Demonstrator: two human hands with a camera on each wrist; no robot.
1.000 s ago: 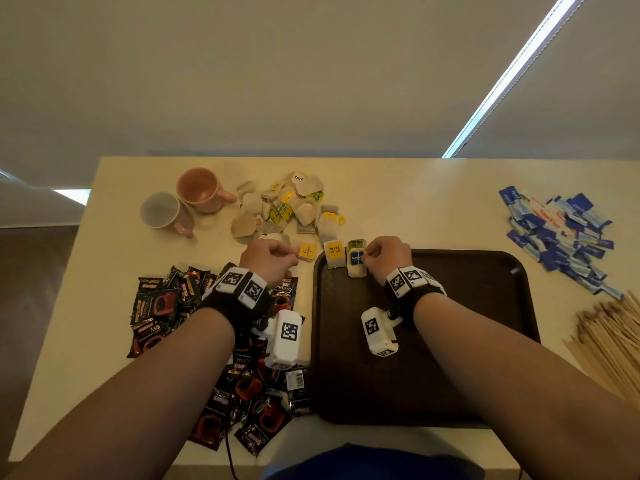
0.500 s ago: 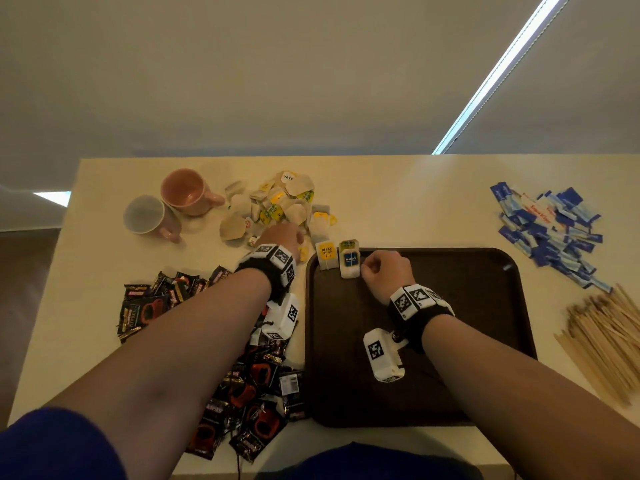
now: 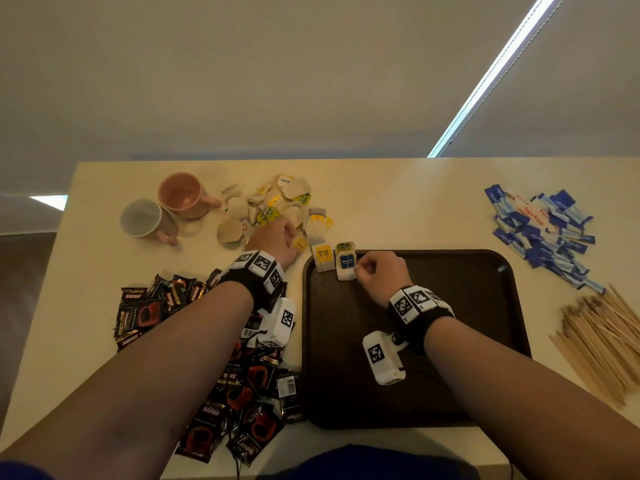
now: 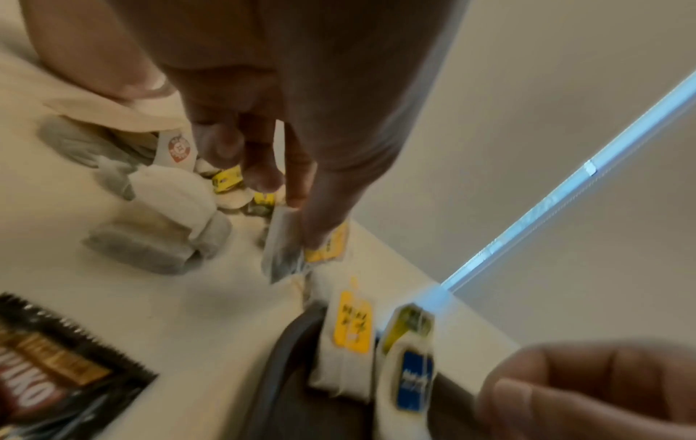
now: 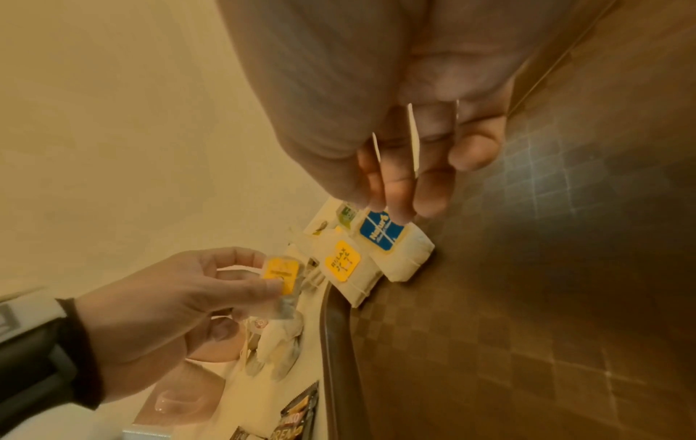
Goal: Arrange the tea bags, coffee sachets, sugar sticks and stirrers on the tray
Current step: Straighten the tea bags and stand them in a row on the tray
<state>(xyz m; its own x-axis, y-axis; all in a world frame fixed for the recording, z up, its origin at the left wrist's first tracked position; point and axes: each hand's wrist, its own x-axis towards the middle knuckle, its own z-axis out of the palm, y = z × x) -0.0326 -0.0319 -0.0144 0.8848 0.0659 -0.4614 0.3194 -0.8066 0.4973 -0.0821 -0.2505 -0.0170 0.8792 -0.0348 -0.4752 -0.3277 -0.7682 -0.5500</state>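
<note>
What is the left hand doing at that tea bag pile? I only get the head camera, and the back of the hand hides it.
Observer: The right wrist view shows the left hand pinching a yellow-tagged tea bag between thumb and fingers.
Operator: And the right fist?
Observer: The right hand has curled fingertips touching a corner of the blue-tagged tea bag. I cannot tell whether they pinch it.
Operator: Is the tray plain?
Observer: No, close up the tray has a fine checkered texture.
</note>
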